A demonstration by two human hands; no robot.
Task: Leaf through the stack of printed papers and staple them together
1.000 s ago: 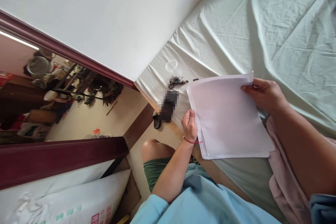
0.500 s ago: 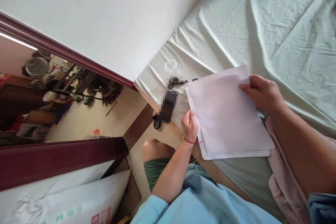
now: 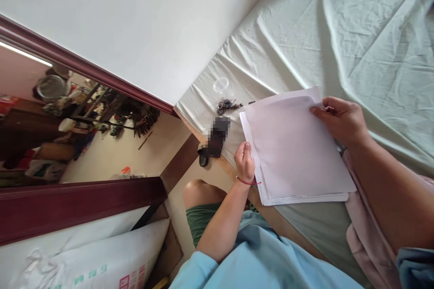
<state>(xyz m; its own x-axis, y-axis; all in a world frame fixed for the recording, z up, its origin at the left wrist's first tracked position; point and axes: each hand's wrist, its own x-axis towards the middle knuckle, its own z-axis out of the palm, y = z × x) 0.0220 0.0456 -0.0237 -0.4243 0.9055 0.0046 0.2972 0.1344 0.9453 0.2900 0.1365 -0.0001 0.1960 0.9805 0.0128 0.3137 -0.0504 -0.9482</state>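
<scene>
A stack of white paper sheets is held between my two hands, above the bed's edge. My left hand, with a red string at the wrist, is closed on the stack's left edge. At the upper right edge, my right hand pinches the paper between thumb and fingers. The top sheet sits slightly askew, so the edges of sheets beneath show at the left and bottom. The top sheet's visible face looks blank.
Beyond the stack, a bunch of keys and a clear plastic lid or cup lie on the pale green bedsheet. A pixelated dark object is near the bed's edge. Pink cloth lies under my right forearm. White sacks stand lower left.
The top sheet has shifted very slightly at its right side, with my right hand still pinching it. My left hand keeps its hold almost unmoved.
</scene>
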